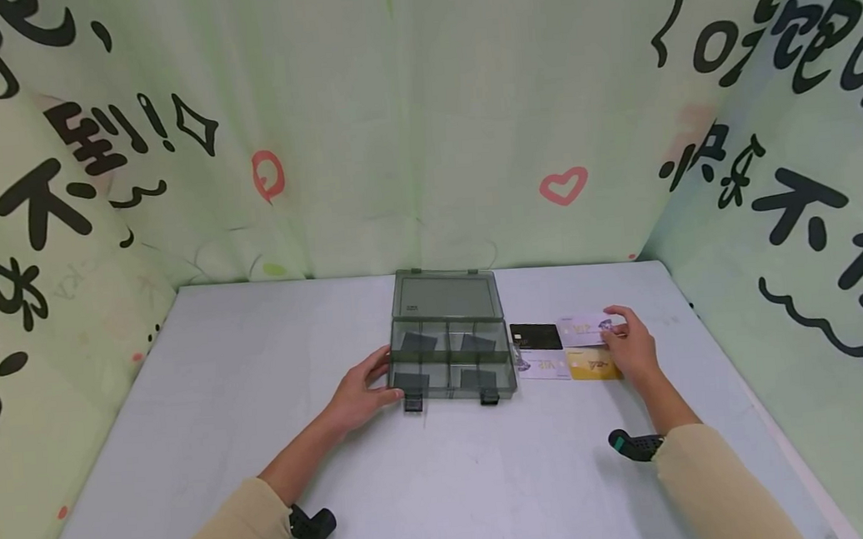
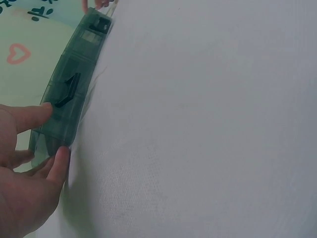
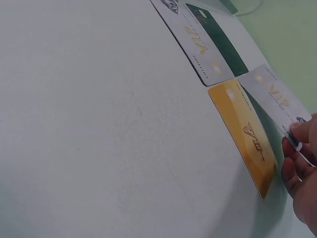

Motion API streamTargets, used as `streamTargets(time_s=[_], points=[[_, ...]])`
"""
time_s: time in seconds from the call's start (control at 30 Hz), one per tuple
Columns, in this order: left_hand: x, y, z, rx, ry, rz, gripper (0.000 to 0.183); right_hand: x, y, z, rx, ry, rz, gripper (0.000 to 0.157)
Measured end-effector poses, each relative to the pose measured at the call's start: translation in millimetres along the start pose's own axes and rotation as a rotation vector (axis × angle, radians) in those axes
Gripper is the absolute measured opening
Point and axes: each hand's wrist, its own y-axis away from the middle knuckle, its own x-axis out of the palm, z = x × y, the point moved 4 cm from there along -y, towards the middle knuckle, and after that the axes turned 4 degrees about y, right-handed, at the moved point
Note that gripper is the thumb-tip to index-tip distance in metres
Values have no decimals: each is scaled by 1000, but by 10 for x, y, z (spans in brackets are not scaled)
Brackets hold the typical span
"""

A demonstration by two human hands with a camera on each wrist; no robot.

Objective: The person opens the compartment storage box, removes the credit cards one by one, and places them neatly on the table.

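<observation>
A clear dark-grey plastic compartment box (image 1: pixel 446 298) stands on the table with its lid folded back. Dark pieces lie in its compartments, two latches at the front. My left hand (image 1: pixel 361 395) grips the box's left side near the front corner, thumb and fingers spread around the corner. My right hand (image 1: pixel 632 349) pinches the end of a pale lilac VIP card (image 3: pixel 273 95), tilted up slightly from the table. Close by lie a gold card (image 3: pixel 243 136), a second lilac VIP card (image 3: pixel 194 42) and a black card (image 1: pixel 535 336), which looks dark green in the right wrist view.
The white table (image 1: pixel 327 494) carries the box and cards near its far edge. Printed pale-green curtains (image 1: pixel 406 121) hang behind and along both sides. Both wrists wear black straps (image 1: pixel 312 525) over beige sleeves.
</observation>
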Motion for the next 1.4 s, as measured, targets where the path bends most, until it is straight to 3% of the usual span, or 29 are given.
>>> streamTargets(time_s=[0.27, 0.53, 1.07, 1.4], points=[[16, 27, -12, -3, 0, -2, 82, 15, 10, -56, 64, 60, 16, 49], [17, 40, -33, -10, -5, -14, 81, 42, 49, -8, 32, 133, -30, 47], [22, 32, -29, -11, -9, -9, 82, 108, 76, -5, 38, 209, -23, 58], [8, 5, -17, -7, -25, 11, 83, 84, 109, 17, 31, 190, -18, 56]])
